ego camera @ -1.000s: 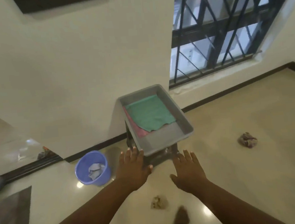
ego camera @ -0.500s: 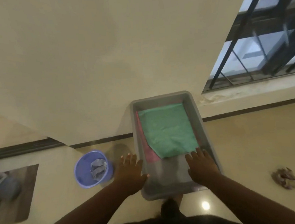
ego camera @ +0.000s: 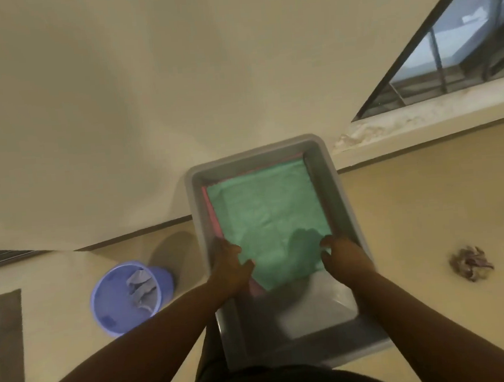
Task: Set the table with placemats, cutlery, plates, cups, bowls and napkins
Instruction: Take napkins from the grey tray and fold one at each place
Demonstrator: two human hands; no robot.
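Both hands reach into a grey tub (ego camera: 331,181) set against the wall. The left hand (ego camera: 231,266) pinches the near left edge of a green placemat (ego camera: 265,217); the right hand (ego camera: 345,256) curls its fingers round the near right edge. The placemat lies flat, slightly creased, over a pink one (ego camera: 208,206) showing along its left side. Left of the tub, a blue bucket (ego camera: 109,304) holds crumpled grey paper (ego camera: 140,287).

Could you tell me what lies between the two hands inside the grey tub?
In the head view, the green cloth spans the gap between left hand and right hand.
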